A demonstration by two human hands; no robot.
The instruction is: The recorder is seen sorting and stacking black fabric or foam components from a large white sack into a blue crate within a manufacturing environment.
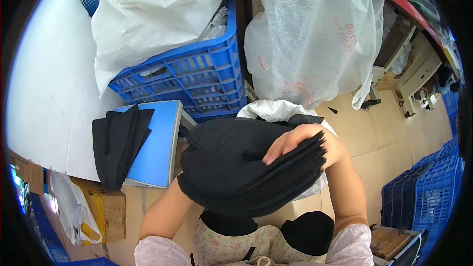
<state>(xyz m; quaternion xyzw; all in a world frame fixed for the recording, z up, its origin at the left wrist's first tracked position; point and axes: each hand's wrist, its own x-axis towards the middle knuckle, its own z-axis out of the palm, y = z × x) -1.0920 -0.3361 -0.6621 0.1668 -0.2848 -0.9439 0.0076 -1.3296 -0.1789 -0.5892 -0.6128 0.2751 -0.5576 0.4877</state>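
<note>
A thick stack of black mesh fabric pieces (231,167) is held up in front of me, above my lap. Its layered edges fan out at the right end. My right hand (315,143) is closed over that end, fingers curled on the top layers. My left forearm (165,212) reaches behind the stack's left side; the hand itself is hidden by the fabric. Beyond the stack, a white sack (273,111) partly shows, with more black fabric (303,119) at its opening. To the left, another pile of black fabric pieces (118,143) lies on a blue-topped stool (160,140).
A blue plastic crate (197,74) draped with a white sheet (152,15) stands behind the stool. A large translucent bag (315,34) bulges at the back. Blue crates (423,192) stand at the right. A cardboard box (113,212) and white plastic bag (71,207) sit lower left.
</note>
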